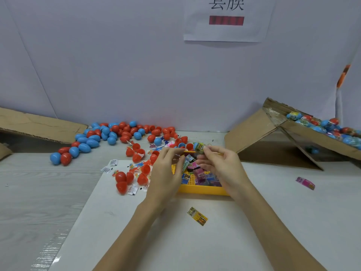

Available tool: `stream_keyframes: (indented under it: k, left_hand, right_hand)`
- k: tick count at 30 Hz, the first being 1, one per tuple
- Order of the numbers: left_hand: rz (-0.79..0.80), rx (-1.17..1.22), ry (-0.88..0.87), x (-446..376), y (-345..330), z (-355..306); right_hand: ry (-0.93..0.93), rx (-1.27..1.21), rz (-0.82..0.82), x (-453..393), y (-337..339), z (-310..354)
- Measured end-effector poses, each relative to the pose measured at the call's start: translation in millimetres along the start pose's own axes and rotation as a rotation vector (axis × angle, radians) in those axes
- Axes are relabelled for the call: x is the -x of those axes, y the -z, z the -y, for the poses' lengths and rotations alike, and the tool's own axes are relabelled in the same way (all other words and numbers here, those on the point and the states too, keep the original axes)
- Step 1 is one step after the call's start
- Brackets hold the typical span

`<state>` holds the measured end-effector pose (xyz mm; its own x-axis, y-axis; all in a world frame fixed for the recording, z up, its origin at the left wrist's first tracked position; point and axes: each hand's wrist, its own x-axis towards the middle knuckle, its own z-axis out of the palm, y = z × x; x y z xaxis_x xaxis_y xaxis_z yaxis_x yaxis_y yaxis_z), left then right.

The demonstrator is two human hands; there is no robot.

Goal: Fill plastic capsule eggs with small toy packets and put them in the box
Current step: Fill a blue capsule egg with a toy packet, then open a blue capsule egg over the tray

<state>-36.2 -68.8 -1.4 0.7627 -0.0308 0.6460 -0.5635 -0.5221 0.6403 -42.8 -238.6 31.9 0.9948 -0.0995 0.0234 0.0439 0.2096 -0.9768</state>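
Fingers (205, 148) pinch wrapped egg (198, 147).

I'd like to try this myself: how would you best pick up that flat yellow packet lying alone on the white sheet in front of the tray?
The yellow packet lies flat and askew, with nothing touching it. Probably best to come straight down from above and pinch across its two long edges, the narrower span, since it is too thin to grip by its faces.
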Motion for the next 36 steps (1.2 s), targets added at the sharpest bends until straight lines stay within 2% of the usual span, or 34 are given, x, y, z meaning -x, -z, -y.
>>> stream_keyframes:
  k: [3,5,8,11,17,25,28,30,31,34,36]
  left_hand:
    - [0.098,-0.122,-0.046,2.1,0.2,6.9]
    - [0.152,-0.194,-0.071,3.9,-0.3,10.1]
    - [0.186,-0.219,-0.079,3.8,-1.2,11.9]
    - [0.197,-0.222,-0.072,2.8,-2.7,15.8]
    - [0.200,-0.232,-0.065,3.5,-1.0,18.3]
    - [0.213,-0.235,0.004,4.3,0.4,17.5]
    - [0.185,-0.038,0.190,-2.7,5.0,16.2]
    - [0.089,0.188,0.403,-16.5,15.0,19.6]
    - [0.028,0.200,0.464,-26.1,20.6,25.7]
    - [-0.085,-0.113,0.448,-57.6,45.1,59.2]
    - [-0.078,-0.387,0.424,-76.1,65.4,87.5]
  right_hand:
    - [-0.024,-0.397,-0.022,-25.0,26.3,39.7]
    - [0.014,-0.698,-0.113,-46.1,47.8,72.7]
    - [0.072,-0.904,-0.224,-68.9,68.7,101.2]
    - [0.003,-0.741,-0.210,-71.4,68.2,84.2]
    - [-0.180,-0.439,0.017,-35.2,25.0,-1.0]
    - [-0.148,-0.242,0.095,-27.9,5.2,-26.2]
    - [-0.158,-0.238,0.097,-28.0,7.3,-26.4]
    - [-0.168,-0.229,0.104,-28.5,8.2,-27.1]
    - [-0.167,-0.218,0.108,-28.8,8.6,-26.9]
    - [-0.162,-0.168,0.123,-29.5,7.1,-27.0]
    - [-0.161,-0.152,0.128,-29.5,6.3,-26.6]
